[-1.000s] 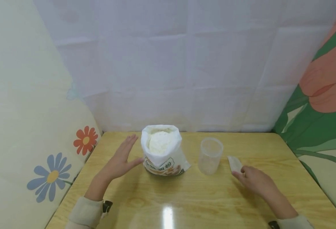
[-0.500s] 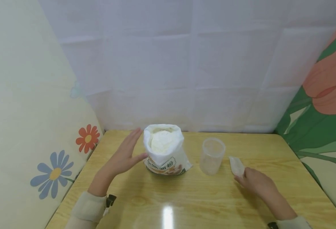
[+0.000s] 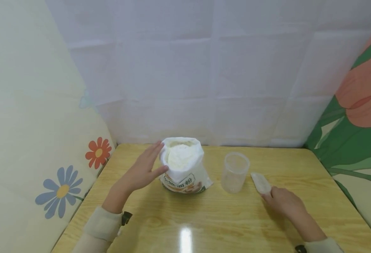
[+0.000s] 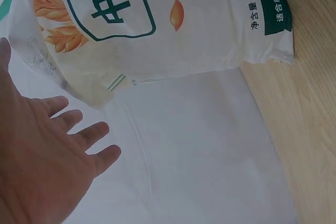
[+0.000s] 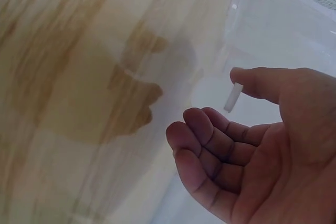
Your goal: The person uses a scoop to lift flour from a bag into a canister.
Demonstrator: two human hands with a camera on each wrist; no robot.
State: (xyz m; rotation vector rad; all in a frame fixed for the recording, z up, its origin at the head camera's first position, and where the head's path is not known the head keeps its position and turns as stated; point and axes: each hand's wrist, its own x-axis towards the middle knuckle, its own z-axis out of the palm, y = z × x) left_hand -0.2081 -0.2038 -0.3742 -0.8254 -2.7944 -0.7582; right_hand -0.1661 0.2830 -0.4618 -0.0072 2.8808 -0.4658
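Note:
A white bag of flour [image 3: 186,181] stands with its top rolled down, and pale powder [image 3: 180,157] shows inside. My left hand [image 3: 144,171] is at the bag's left side, fingers extended and thumb apart, fingertips right at the rim. In the left wrist view the same hand [image 4: 47,156] has its fingers spread beside the printed bag [image 4: 199,24]. To the right, my right hand [image 3: 284,201] holds a whitish scoop [image 3: 261,183] by its handle, bowl pointing away. The handle's end [image 5: 233,97] shows at the thumb in the right wrist view.
A translucent plastic cup [image 3: 234,175] stands upright between the bag and the scoop. The wooden table [image 3: 217,221] ends at a pale cloth [image 3: 185,70] behind. Flower-printed walls [image 3: 62,191] flank it on the left and right.
My left hand has moved right, closing the gap to the bag's rim. The right hand keeps the scoop, whose bowl has turned slightly left. The view has shifted slightly.

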